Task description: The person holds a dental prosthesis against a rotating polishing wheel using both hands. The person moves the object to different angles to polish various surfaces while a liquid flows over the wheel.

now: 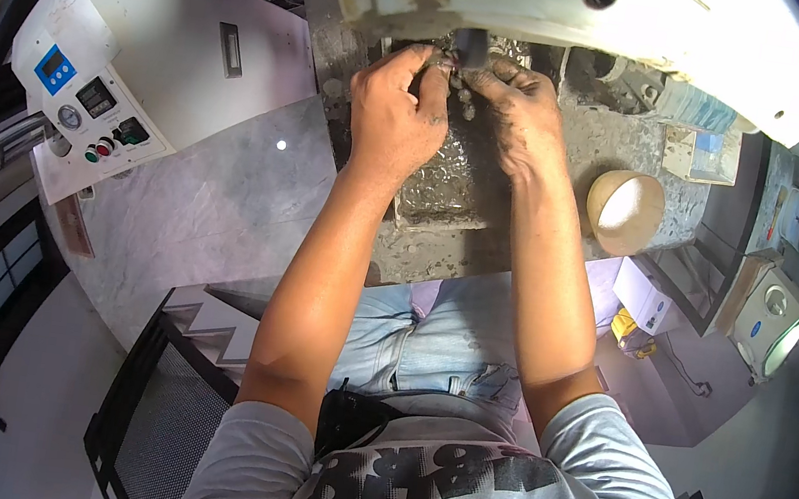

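Observation:
My left hand point(400, 108) and my right hand point(526, 115) meet at a dark cylindrical machine part point(471, 49) under the white machine housing point(543, 4). Both hands are closed in a pinch, with thumbs and fingertips close together on either side of the dark part. What they hold is too small and too covered to make out. Dark wet grime coats the fingers, most heavily on the right hand. Below the fingertips lies a wet, muddy tray point(436, 216) with shiny liquid in it.
Right of my right forearm stands a tan bowl point(598, 211) with pale contents. Behind it is a small clear-sided box point(680, 153). The housing overhangs my hands. A white control panel point(95, 109) with gauge and buttons stands left; a mesh chair point(158, 410) is lower left.

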{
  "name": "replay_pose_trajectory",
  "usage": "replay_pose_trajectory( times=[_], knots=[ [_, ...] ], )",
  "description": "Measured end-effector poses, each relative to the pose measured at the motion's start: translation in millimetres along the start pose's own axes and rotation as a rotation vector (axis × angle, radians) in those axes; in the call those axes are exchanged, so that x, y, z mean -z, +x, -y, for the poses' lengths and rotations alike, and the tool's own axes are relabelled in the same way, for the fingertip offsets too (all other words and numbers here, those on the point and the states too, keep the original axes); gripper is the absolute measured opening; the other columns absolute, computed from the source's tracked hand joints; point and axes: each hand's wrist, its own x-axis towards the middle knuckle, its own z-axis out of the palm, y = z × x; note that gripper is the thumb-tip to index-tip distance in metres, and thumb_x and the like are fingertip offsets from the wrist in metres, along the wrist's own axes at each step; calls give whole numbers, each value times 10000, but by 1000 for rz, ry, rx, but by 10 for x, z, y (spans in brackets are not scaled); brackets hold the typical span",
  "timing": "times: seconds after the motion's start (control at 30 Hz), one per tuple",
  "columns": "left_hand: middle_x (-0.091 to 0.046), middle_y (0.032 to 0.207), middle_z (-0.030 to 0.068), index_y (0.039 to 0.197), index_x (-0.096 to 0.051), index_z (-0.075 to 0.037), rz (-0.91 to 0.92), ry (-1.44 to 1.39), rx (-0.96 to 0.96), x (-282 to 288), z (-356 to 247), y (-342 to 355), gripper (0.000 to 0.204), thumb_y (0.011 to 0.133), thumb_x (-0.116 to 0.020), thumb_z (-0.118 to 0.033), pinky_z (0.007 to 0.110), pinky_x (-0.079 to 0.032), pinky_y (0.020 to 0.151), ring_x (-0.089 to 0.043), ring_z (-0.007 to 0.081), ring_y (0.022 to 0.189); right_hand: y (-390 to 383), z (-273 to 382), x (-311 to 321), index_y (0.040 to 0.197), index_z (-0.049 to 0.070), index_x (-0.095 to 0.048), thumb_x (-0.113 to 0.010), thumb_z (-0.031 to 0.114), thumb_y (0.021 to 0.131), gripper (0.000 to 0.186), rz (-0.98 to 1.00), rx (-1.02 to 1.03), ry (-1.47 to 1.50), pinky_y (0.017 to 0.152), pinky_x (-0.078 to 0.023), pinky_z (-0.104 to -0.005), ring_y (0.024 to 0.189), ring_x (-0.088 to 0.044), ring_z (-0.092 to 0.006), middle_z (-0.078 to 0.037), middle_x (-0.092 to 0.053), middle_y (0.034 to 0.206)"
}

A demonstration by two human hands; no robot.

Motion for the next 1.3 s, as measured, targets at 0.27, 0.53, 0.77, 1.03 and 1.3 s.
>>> replay_pose_trajectory(
  times=[0.27, 0.53, 0.77, 1.03, 1.3],
  knots=[
    [-641, 764, 5, 958, -687, 47, 39, -398, 237, 10, -121, -102, 128, 903, -588, -11, 232, -425, 576, -522, 65, 629, -128, 86, 53, 926, -76, -707, -704, 34, 819, 153, 25, 17, -89, 592, -480, -243, 654, -623, -116, -98, -707, 804],
    [-636, 761, 4, 915, -696, 40, 77, -340, 231, -7, -143, 17, 113, 895, -591, 2, 221, -421, 577, -516, 57, 645, -48, 52, 86, 938, -78, -708, -703, 33, 797, 181, -39, -34, -15, 618, -492, -247, 680, -640, -122, -93, -711, 811],
    [-644, 791, 12, 968, -693, 48, 53, -454, 295, 12, -107, -54, 130, 909, -588, 0, 224, -413, 500, -521, 51, 618, -122, 147, -6, 891, -50, -726, -706, 51, 806, 133, -69, 21, -253, 566, -459, -240, 611, -589, -96, -73, -690, 747],
    [-657, 813, 19, 999, -685, 53, 1, -478, 233, -27, -85, -103, 125, 927, -608, -15, 203, -440, 605, -547, 46, 692, -125, 136, 5, 821, -45, -733, -724, 65, 809, 111, -54, 46, -236, 583, -459, -239, 617, -581, -86, -57, -682, 722],
    [-676, 845, 32, 993, -685, 62, 30, -471, 261, 14, -120, -77, 128, 920, -592, 14, 207, -448, 665, -569, 62, 743, -136, 158, -2, 883, -57, -729, -724, 70, 807, 148, -48, 26, -226, 594, -469, -240, 631, -592, -91, -65, -692, 745]
  ],
)
